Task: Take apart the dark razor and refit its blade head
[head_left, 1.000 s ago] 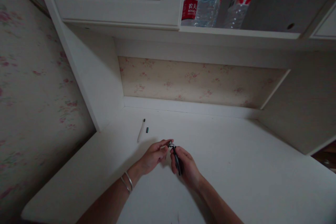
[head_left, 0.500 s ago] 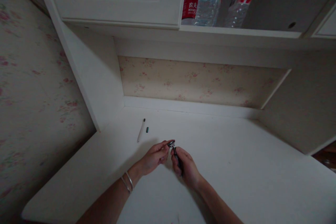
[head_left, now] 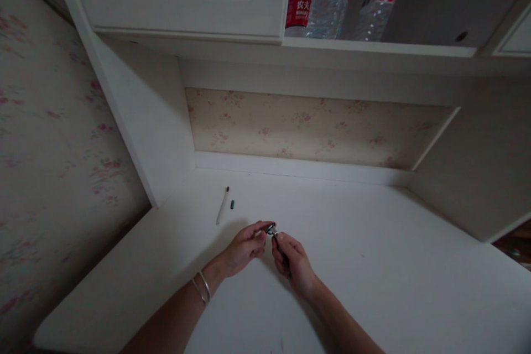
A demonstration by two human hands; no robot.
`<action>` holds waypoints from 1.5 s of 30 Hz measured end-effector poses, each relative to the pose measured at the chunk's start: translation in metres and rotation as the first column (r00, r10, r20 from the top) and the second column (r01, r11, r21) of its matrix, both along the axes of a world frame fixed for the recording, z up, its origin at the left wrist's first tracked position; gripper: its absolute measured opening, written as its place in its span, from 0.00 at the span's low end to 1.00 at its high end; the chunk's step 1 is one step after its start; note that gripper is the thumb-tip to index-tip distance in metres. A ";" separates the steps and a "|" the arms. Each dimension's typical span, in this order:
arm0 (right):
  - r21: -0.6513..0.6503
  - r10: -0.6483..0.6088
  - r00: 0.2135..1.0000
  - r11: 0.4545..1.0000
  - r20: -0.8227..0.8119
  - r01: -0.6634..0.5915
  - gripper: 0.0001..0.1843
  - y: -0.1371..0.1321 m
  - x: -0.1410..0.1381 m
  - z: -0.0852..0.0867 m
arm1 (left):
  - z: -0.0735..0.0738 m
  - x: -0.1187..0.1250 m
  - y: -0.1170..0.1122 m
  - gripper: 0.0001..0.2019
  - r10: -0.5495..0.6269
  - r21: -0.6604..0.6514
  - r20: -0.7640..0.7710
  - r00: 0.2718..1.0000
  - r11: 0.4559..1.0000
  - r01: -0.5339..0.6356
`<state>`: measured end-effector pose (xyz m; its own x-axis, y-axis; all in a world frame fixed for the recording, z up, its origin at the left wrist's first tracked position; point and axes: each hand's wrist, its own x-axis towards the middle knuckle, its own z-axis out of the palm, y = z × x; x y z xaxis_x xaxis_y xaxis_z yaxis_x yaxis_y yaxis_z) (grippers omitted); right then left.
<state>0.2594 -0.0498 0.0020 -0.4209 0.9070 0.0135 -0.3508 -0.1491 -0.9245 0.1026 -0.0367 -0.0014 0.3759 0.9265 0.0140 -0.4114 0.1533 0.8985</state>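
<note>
My right hand [head_left: 295,263] is closed around the dark handle of a razor [head_left: 274,232], whose head points up and to the left. At that head, the fingers of my left hand [head_left: 244,246] pinch the dark and silvery part; fine detail there is too small to make out. Most of the handle is hidden in my right palm. Beyond my left hand, a white toothbrush [head_left: 223,206] with a dark head lies on the white desk [head_left: 373,265]. Beside it is a small dark green piece [head_left: 232,204], perhaps a razor cartridge.
Above the desk runs a white cabinet [head_left: 186,16], with several plastic water bottles [head_left: 329,3] in its open section. White side panels [head_left: 136,116] flank the desk, and flowered wallpaper [head_left: 307,124] covers the wall behind.
Both hands stay at nearly the same place on the razor. My right fingers have shifted slightly around the handle, and less of it shows. The view has moved a little.
</note>
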 end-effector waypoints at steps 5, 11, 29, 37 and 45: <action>0.010 -0.019 1.000 1.000 0.018 0.019 0.22 0.000 0.001 0.000 | 0.000 0.000 -0.001 0.21 0.004 -0.004 0.008 1.000 1.000 -0.004; 0.003 -0.016 1.000 1.000 0.007 0.016 0.22 0.001 0.000 0.000 | 0.003 0.001 -0.001 0.21 0.013 0.025 -0.014 1.000 1.000 -0.013; -0.031 -0.035 0.999 0.999 0.041 0.036 0.22 0.001 0.000 0.001 | 0.004 0.002 -0.001 0.22 0.091 0.044 -0.036 0.995 0.995 -0.089; 0.072 -0.305 0.940 0.952 0.153 0.298 0.19 0.021 0.007 -0.006 | 0.005 0.001 0.005 0.18 0.206 -0.007 0.089 0.974 0.978 -0.207; 0.465 -0.500 0.582 0.857 0.641 0.223 0.23 0.041 0.023 -0.013 | 0.004 -0.001 0.004 0.20 0.276 0.047 -0.012 0.961 0.960 -0.275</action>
<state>0.2827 -0.0085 -0.0107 -0.0529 0.9858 0.1596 0.4850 0.1651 -0.8588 0.1020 -0.0327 0.0026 0.1069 0.9929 0.0530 -0.4157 -0.0038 0.9095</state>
